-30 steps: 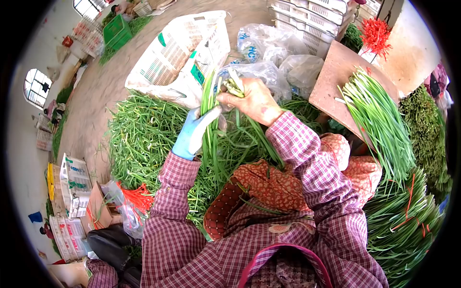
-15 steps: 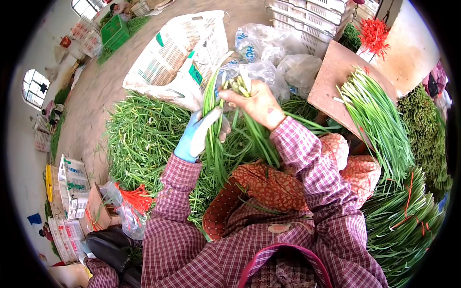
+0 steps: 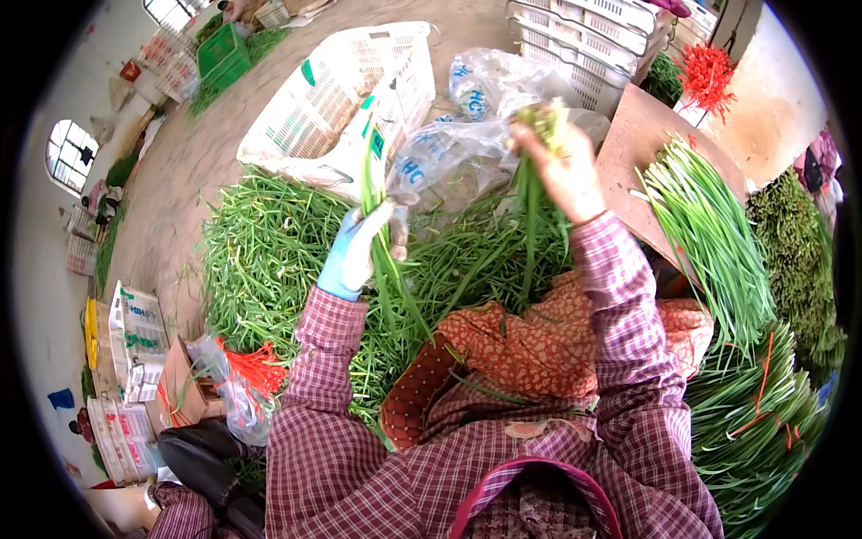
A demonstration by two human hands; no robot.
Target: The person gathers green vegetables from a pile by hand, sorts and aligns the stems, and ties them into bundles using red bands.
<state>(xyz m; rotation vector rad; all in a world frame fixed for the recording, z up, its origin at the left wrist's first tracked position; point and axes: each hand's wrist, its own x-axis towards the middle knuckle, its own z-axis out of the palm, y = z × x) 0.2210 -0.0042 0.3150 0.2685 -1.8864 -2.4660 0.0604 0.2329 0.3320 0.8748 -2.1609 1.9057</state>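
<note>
My left hand [image 3: 356,251], in a blue and white glove, is closed around a few long green stalks [image 3: 369,171]; their tips hang below it. To the right and higher up, my bare right hand [image 3: 575,178] grips a bunch of green stalks [image 3: 532,220] near the pale ends, slightly blurred by motion. Beneath both hands spreads a loose heap of green stalks [image 3: 269,256]. On a board [image 3: 624,144] to the right rests a thicker, neatly aligned bundle of stalks [image 3: 709,225], with a bit of red tie at its pale end.
A white plastic crate [image 3: 296,108] and clear plastic bags [image 3: 453,148] lie beyond the heap. Stacked white crates [image 3: 575,58] stand at the back right. Red ties [image 3: 705,79] hang there; more red ties [image 3: 256,368] lie at left. Tied bundles [image 3: 754,431] fill the lower right.
My right hand has moved right and away from my left hand, carrying its bunch. My left hand stays nearly in place, slightly lower, with its few stalks.
</note>
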